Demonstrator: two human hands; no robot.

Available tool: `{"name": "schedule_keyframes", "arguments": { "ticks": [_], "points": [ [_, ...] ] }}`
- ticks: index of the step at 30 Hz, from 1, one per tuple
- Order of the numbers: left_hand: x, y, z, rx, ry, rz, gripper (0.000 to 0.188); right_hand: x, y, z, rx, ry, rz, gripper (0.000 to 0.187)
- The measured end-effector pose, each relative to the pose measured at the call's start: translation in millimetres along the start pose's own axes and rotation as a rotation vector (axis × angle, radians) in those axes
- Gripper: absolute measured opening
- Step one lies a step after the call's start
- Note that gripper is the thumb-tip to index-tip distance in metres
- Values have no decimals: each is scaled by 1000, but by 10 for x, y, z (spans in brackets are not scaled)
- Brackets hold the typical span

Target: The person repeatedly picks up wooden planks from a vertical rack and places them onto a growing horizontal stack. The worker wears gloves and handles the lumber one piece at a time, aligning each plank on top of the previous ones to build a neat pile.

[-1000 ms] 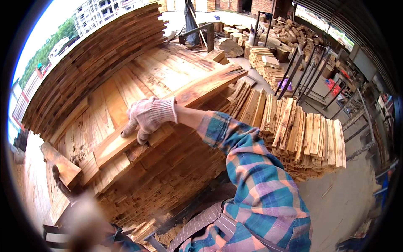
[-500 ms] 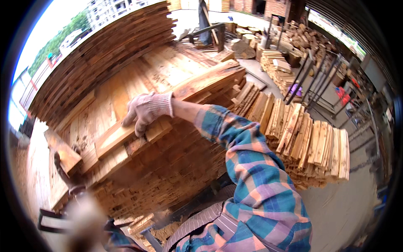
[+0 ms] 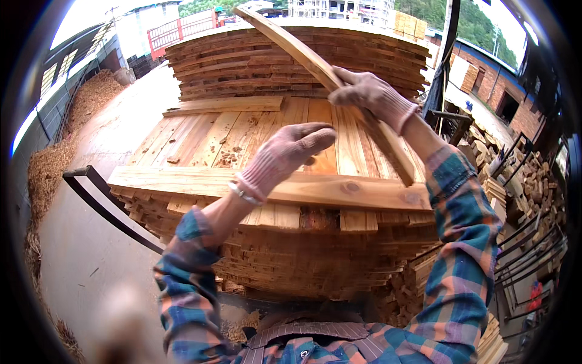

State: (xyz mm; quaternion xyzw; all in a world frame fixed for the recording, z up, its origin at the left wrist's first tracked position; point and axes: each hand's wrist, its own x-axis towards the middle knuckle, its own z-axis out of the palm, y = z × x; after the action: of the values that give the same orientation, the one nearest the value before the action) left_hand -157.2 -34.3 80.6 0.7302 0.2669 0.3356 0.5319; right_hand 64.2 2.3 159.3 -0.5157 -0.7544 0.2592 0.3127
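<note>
Plank stack (image 3: 315,255): broad, many layers deep, its top made of boards laid side by side, pale tan to orange-brown, with uneven ends showing along the front face.
Rear pile (image 3: 303,64): more layered planks, darker brown, rising along the stack's far edge.
Near-edge board (image 3: 357,191): long and pale, with dark knots toward its right end; it lies lengthwise along the near edge of the stack, below and beside the left hand.
Raised plank (image 3: 312,60): in the right hand, above the stack's top and to the right of the left hand, slanting from the far edge down toward the near right corner; long, narrow, light tan on its upper part and browner below. Whether its lower end touches the near-edge board cannot be told.
Short board (image 3: 224,107): flat near the far left corner, at the foot of the rear pile.
Right hand (image 3: 376,97): gloved, closed around the raised plank near its middle.
Left hand (image 3: 288,151): gloved, loosely bent and released, gripping nothing, over the near-edge board; contact with it is unclear.
Wood chips (image 3: 227,155): small brown bits scattered on the top, left of centre.
</note>
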Motion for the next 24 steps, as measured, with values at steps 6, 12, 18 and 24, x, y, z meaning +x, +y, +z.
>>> {"name": "schedule_keyframes", "arguments": {
  "ticks": [6,12,18,24],
  "points": [
    [-606,-527,-971,653,291,-208,85,-285,1363,-508,-562,-308,7,96],
    [-599,-381,-927,884,204,-304,65,-257,1414,-726,-407,-280,131,80],
    [-586,-329,-865,963,253,-289,59,-130,1793,-981,-526,-234,274,86],
    [-550,-309,-837,974,256,-288,58,114,1857,-1062,-506,-211,318,78]
  ]
}}
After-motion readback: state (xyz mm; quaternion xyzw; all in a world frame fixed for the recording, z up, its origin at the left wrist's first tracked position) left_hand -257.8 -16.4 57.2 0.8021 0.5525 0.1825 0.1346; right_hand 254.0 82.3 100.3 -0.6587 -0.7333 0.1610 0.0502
